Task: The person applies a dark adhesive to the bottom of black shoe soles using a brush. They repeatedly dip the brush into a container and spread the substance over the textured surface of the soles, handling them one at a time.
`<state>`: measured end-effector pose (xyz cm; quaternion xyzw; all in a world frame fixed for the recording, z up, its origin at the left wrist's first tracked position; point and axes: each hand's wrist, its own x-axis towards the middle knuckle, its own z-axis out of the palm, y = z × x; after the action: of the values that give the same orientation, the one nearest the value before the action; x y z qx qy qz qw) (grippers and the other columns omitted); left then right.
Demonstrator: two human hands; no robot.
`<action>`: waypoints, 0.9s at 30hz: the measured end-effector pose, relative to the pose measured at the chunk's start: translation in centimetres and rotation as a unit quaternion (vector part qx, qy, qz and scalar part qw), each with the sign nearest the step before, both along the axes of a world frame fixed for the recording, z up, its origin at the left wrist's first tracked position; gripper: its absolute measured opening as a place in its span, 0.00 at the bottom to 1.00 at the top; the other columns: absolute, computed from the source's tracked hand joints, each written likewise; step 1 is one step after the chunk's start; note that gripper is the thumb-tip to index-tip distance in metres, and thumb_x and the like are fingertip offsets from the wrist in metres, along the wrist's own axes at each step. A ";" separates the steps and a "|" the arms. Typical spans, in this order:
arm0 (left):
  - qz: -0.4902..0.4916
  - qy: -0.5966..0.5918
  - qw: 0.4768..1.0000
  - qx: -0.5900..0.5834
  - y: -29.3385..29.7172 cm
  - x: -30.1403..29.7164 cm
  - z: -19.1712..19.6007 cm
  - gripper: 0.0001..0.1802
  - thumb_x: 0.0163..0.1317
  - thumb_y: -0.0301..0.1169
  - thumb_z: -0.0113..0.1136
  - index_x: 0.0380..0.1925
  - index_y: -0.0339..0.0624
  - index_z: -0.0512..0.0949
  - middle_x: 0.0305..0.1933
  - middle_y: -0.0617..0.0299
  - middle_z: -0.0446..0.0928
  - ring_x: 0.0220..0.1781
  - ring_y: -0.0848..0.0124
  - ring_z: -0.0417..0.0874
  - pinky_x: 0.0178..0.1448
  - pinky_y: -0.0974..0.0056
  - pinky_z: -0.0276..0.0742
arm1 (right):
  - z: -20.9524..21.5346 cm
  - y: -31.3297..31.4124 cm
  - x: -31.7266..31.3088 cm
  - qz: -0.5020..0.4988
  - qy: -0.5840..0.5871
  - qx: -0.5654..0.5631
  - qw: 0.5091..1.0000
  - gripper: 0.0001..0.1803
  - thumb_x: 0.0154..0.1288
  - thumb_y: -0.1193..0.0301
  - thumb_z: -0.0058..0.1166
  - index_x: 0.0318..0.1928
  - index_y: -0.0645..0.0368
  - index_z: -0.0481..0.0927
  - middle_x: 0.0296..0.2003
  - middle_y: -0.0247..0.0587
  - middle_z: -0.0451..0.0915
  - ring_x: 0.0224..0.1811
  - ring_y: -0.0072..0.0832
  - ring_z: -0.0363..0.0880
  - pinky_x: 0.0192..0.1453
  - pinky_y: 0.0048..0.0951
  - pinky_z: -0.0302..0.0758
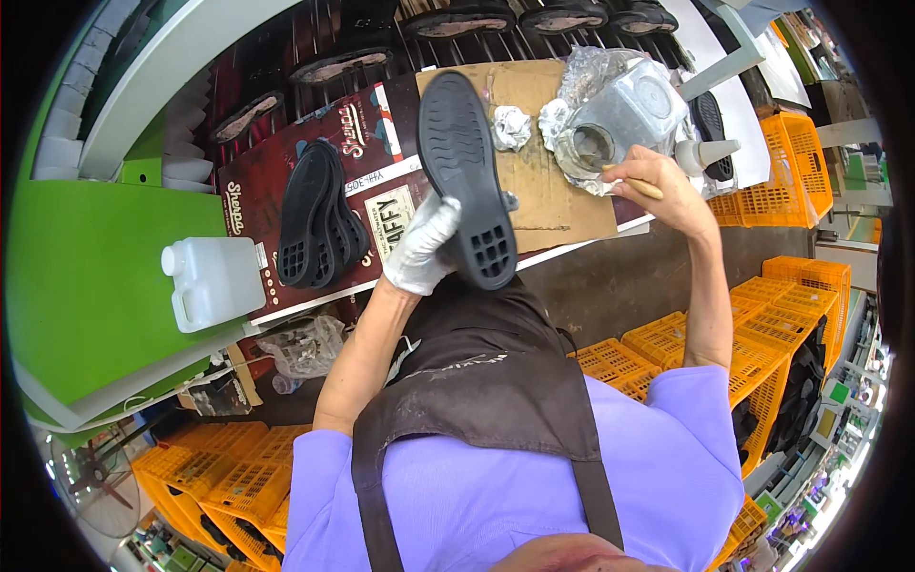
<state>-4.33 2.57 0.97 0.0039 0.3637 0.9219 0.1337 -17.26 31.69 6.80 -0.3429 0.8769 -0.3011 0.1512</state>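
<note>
The gloved left hand (424, 246) grips a black shoe sole (462, 162) by its left edge, toward the near end, tread facing up; most of the sole extends to the far side of that hand. Stacked soles (307, 219) lie farther left. The bare right hand (660, 187) is closed around a wooden handle (650, 190) beside the opening of a translucent container (643, 103) on the right.

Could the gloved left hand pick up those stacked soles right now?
Probably not: the left hand holds a black shoe sole, though nothing seems to block its way to the stacked soles.
</note>
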 end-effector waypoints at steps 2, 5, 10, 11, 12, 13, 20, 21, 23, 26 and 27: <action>-0.021 0.014 1.000 0.001 -0.5 -0.6 -0.7 0.40 0.51 0.40 0.69 0.61 0.39 0.60 0.55 0.51 0.73 0.58 0.61 0.74 0.61 0.56 0.69 | 1.3 0.3 -0.5 0.023 -0.025 0.031 0.999 0.06 0.58 0.74 0.57 0.36 0.62 0.81 0.27 0.40 0.74 0.29 0.31 0.74 0.35 0.29 0.70; 0.028 0.086 0.992 -0.088 -0.8 -1.4 -1.4 0.41 0.47 0.34 0.71 0.61 0.39 0.61 0.57 0.53 0.72 0.58 0.61 0.74 0.63 0.57 0.69 | 1.6 1.0 -0.6 -0.036 -0.085 -0.011 0.996 0.06 0.58 0.74 0.57 0.36 0.63 0.81 0.29 0.37 0.76 0.30 0.24 0.74 0.32 0.25 0.70; 0.127 0.062 0.983 -0.114 -0.3 -2.5 -0.3 0.39 0.46 0.24 0.69 0.60 0.42 0.61 0.60 0.52 0.69 0.61 0.63 0.71 0.66 0.57 0.66 | -1.2 1.3 0.9 -0.261 -0.151 -0.227 0.926 0.10 0.61 0.68 0.59 0.40 0.61 0.81 0.23 0.30 0.78 0.22 0.13 0.72 0.24 0.13 0.68; 0.139 0.074 0.979 -0.128 -0.2 -2.6 0.0 0.39 0.46 0.24 0.69 0.60 0.42 0.61 0.59 0.53 0.69 0.61 0.63 0.71 0.65 0.58 0.67 | -2.1 0.9 1.3 -0.302 -0.140 -0.262 0.906 0.10 0.62 0.68 0.58 0.38 0.62 0.80 0.24 0.32 0.79 0.22 0.15 0.74 0.24 0.14 0.70; 0.152 0.086 0.974 -0.143 -0.2 -2.7 0.3 0.40 0.46 0.23 0.70 0.60 0.42 0.61 0.59 0.53 0.69 0.60 0.64 0.72 0.64 0.59 0.68 | -2.7 0.3 1.7 -0.331 -0.134 -0.283 0.890 0.10 0.62 0.68 0.58 0.37 0.63 0.80 0.24 0.33 0.79 0.21 0.15 0.74 0.24 0.14 0.70; 0.165 0.098 0.969 -0.156 -0.2 -2.8 0.5 0.40 0.46 0.22 0.70 0.60 0.43 0.61 0.59 0.53 0.69 0.60 0.64 0.72 0.64 0.60 0.69 | -3.3 -0.3 2.0 -0.360 -0.127 -0.302 0.874 0.10 0.63 0.68 0.57 0.37 0.64 0.80 0.24 0.34 0.79 0.20 0.15 0.74 0.24 0.14 0.71; 0.130 0.130 0.931 -0.316 -1.1 -1.5 -0.6 0.26 0.58 0.23 0.61 0.58 0.40 0.67 0.57 0.62 0.71 0.54 0.77 0.73 0.57 0.68 0.73 | -5.0 -3.5 4.9 -0.354 -0.057 -0.478 0.802 0.17 0.66 0.64 0.53 0.44 0.69 0.79 0.26 0.39 0.78 0.22 0.16 0.73 0.26 0.15 0.70; 0.137 0.134 0.930 -0.314 -0.8 -1.4 -0.4 0.26 0.59 0.22 0.60 0.58 0.40 0.67 0.57 0.62 0.72 0.53 0.77 0.73 0.57 0.68 0.73 | -4.8 -3.8 5.5 -0.343 -0.047 -0.500 0.794 0.18 0.67 0.64 0.53 0.44 0.69 0.79 0.27 0.39 0.78 0.22 0.16 0.73 0.27 0.15 0.70; 0.151 0.183 0.890 -0.390 -0.6 -1.2 -0.5 0.23 0.62 0.24 0.56 0.57 0.38 0.67 0.57 0.62 0.72 0.54 0.75 0.73 0.56 0.68 0.73 | -4.4 -4.7 6.3 -0.291 -0.015 -0.522 0.802 0.22 0.65 0.59 0.54 0.45 0.70 0.78 0.29 0.43 0.79 0.23 0.18 0.72 0.28 0.15 0.69; 0.131 0.204 0.854 -0.461 -0.9 -0.8 -2.4 0.20 0.64 0.27 0.54 0.56 0.37 0.68 0.56 0.61 0.73 0.54 0.74 0.74 0.55 0.68 0.73 | -2.5 -7.4 8.2 -0.251 0.029 -0.521 0.815 0.27 0.62 0.54 0.57 0.45 0.70 0.78 0.30 0.46 0.79 0.23 0.21 0.74 0.27 0.18 0.70; 0.139 0.222 0.845 -0.466 -0.7 -0.6 -2.2 0.20 0.64 0.28 0.53 0.56 0.37 0.68 0.56 0.61 0.73 0.53 0.73 0.74 0.55 0.68 0.73 | -2.3 -7.8 8.6 -0.221 0.053 -0.514 0.827 0.27 0.60 0.54 0.59 0.43 0.70 0.79 0.29 0.47 0.80 0.24 0.24 0.76 0.28 0.20 0.72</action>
<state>-4.96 1.86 -1.19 0.0950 0.7675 0.6271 -0.0935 -8.63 23.88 4.54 -0.1834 0.6540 -0.7152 -0.1646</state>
